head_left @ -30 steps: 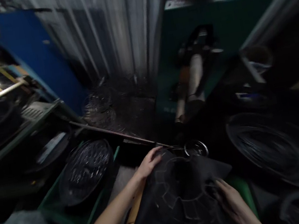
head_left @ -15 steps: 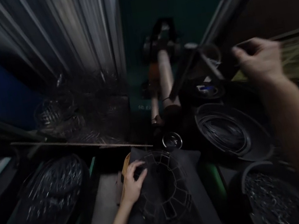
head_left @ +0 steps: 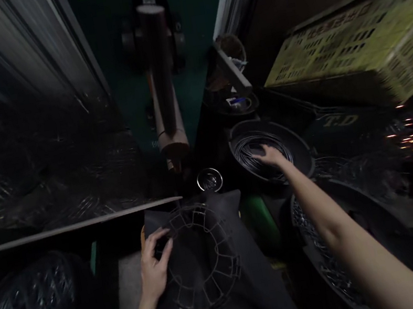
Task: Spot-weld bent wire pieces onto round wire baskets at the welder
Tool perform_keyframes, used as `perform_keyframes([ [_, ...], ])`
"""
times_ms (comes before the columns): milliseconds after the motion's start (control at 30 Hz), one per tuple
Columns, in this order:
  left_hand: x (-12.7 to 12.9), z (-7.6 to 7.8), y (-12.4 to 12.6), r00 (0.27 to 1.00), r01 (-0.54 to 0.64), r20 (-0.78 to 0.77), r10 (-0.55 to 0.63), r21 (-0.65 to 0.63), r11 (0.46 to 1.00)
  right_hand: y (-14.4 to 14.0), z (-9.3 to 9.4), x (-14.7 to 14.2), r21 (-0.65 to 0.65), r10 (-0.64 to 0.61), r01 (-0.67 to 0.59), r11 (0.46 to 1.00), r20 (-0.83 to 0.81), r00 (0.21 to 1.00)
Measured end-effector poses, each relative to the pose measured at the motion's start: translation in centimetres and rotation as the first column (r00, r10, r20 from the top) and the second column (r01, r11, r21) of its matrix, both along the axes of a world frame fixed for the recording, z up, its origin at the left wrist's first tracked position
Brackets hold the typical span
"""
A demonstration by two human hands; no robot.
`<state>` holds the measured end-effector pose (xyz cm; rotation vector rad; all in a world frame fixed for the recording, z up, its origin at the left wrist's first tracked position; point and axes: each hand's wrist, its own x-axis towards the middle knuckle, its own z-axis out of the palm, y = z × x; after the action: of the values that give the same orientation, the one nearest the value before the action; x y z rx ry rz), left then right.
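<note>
One round, grey wire-frame ring (head_left: 234, 265) rests on a dark grey sheet (head_left: 262, 278), the left hand (head_left: 155, 270) curled at its left rim, grip unclear, the right hand (head_left: 273, 156), fingers parted, over thin coiled metal wire (head_left: 243, 152) in a round black basin (head_left: 302, 151).

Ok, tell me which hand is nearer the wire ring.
Left. The left hand is at the left edge of the wire ring; the right hand is farther off, at the coiled wire.
</note>
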<state>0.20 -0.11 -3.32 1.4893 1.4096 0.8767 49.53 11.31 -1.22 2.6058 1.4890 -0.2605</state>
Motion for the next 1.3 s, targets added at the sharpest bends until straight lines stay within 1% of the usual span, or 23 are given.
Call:
perform_keyframes([
  [67, 0.1, 0.1, -0.1, 1.0, -0.01, -0.019, 0.01, -0.005, 1.0, -0.3, -3.4, 0.4, -0.079, -0.007, 0.005, 0.997, -0.027, 1.0],
  [100, 0.2, 0.1, -0.1, 1.0, -0.015, -0.028, 0.015, -0.009, 1.0, -0.2, -4.6, 0.7, -0.109, -0.012, 0.007, 0.994, -0.042, 0.999],
  [167, 0.4, 0.2, 0.0, 0.999, -0.022, -0.046, 0.021, -0.023, 0.999, 0.2, -5.9, 1.5, -0.157, -0.017, 0.005, 0.988, -0.073, 0.997],
  [233, 0.7, 0.3, 0.2, 0.998, -0.021, -0.061, 0.019, -0.037, 0.999, 0.8, -6.4, 2.1, -0.184, -0.028, 0.007, 0.983, -0.109, 0.994],
  [333, 1.0, 0.5, 0.5, 0.997, -0.011, -0.08, 0.008, -0.036, 0.999, 1.5, -6.6, 2.4, -0.162, -0.033, 0.011, 0.987, -0.138, 0.99],
  [433, 1.2, 0.7, 0.4, 0.994, 0.009, -0.107, -0.011, -0.017, 1.0, 2.1, -6.9, 1.6, -0.114, 0.007, -0.025, 0.993, -0.159, 0.987],
  [567, 1.1, 1.0, 0.2, 0.991, 0.036, -0.132, -0.036, -0.006, 0.999, 3.5, -7.1, 0.7, -0.119, 0.03, -0.056, 0.991, -0.207, 0.978],
  [667, 0.9, 1.1, 0.0, 0.99, 0.026, -0.141, -0.028, -0.015, 1.0, 4.9, -7.1, 0.1, -0.102, 0.033, -0.054, 0.993, -0.198, 0.98],
  [733, 0.9, 1.1, 0.0, 0.989, 0.012, -0.145, -0.014, -0.018, 1.0, 5.8, -7.3, -0.4, -0.069, 0.015, -0.026, 0.997, -0.154, 0.988],
  [867, 1.0, 1.1, 0.2, 0.989, 0.008, -0.149, -0.01, -0.013, 1.0, 7.3, -8.2, -2.0, 0.009, -0.088, 0.089, 0.996, -0.064, 0.994],
  [967, 1.1, 1.1, 0.4, 0.987, 0.006, -0.159, -0.008, -0.017, 1.0, 8.0, -8.8, -3.2, 0.043, -0.14, 0.143, 0.989, -0.061, 0.988],
  [1033, 1.1, 1.1, 0.4, 0.987, 0.004, -0.163, -0.006, -0.017, 1.0, 8.3, -8.7, -3.5, 0.05, -0.169, 0.174, 0.983, -0.084, 0.982],
  [1133, 1.1, 1.2, 0.2, 0.988, 0.003, -0.156, -0.005, -0.014, 1.0, 8.2, -7.8, -2.1, 0.034, -0.209, 0.215, 0.976, -0.145, 0.967],
  [1200, 1.1, 1.2, 0.2, 0.989, 0.002, -0.147, -0.004, -0.011, 1.0, 7.8, -6.7, 0.1, 0.018, -0.22, 0.227, 0.974, -0.181, 0.959],
  [1300, 1.1, 1.2, 0.3, 0.991, -0.001, -0.133, 0.0, -0.01, 1.0, 6.6, -5.3, 3.3, -0.014, -0.209, 0.211, 0.977, -0.216, 0.954],
])
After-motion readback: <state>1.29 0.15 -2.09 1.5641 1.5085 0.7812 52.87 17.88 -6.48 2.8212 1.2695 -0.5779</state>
